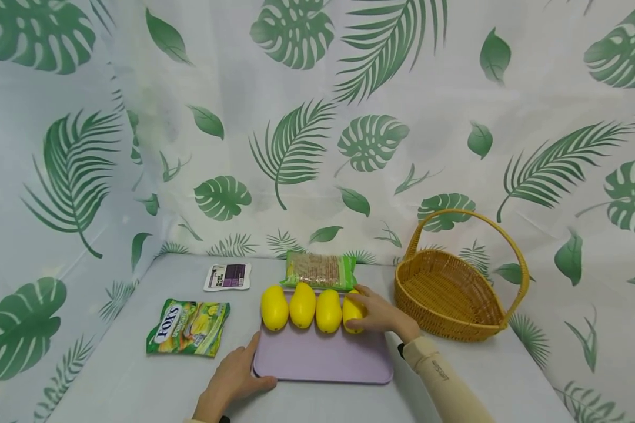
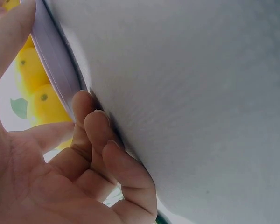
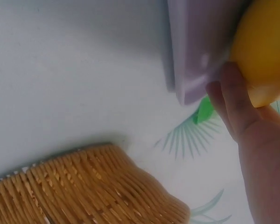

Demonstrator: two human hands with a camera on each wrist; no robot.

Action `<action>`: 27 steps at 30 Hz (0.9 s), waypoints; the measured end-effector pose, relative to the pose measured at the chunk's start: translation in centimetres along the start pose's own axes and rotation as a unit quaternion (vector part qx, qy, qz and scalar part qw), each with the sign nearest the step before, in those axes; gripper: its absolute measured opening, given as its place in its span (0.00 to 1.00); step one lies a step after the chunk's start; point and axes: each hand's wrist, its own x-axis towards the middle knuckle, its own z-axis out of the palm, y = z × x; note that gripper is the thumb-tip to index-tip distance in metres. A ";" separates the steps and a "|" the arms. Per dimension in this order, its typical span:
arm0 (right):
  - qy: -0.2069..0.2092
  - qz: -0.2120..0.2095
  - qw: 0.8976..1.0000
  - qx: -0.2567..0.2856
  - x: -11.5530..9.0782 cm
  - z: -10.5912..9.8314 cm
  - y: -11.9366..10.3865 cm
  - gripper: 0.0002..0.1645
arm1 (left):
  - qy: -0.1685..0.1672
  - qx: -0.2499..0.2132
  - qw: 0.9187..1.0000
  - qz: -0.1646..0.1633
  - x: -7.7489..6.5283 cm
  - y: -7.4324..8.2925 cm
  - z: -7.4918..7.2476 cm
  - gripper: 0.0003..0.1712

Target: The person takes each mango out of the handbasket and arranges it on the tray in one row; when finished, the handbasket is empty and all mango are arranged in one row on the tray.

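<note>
Four-sided and lilac, a tray [image 1: 323,358] lies on the table with a row of several yellow mangoes [image 1: 303,305] along its far half. My right hand [image 1: 376,311] grips the rightmost mango [image 1: 351,320], thumb on its near side and fingers over its far end. The right wrist view shows fingertips [image 3: 233,77] against that mango's skin [image 3: 266,51]. At the tray's near left corner, my left hand [image 1: 235,376] holds the edge, thumb along the front and fingers at the left side. Curled fingers [image 2: 126,168] show beside the tray's wall [image 2: 58,60] in the left wrist view.
A wicker basket [image 1: 450,326] with a tall handle stands right of the tray. Behind the tray lies a green-edged clear packet [image 1: 320,270]. To the left are a FOX'S candy bag [image 1: 189,328] and a small white-and-purple packet [image 1: 227,277]. Leaf-printed curtains [image 1: 307,147] enclose the table.
</note>
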 end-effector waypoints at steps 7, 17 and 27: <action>-0.005 0.006 1.000 -0.001 0.0 0.2 0.1 0.45 | 0.000 -0.003 1.000 -0.001 -0.1 0.0 0.2 0.65; 0.006 0.017 1.000 0.013 -0.8 -0.4 0.0 0.49 | 0.003 0.010 1.000 0.003 -0.1 0.1 0.1 0.64; 0.070 -0.002 0.997 0.036 -4.3 -1.4 -0.6 0.50 | 0.002 0.002 1.000 0.001 -0.2 0.1 -0.1 0.64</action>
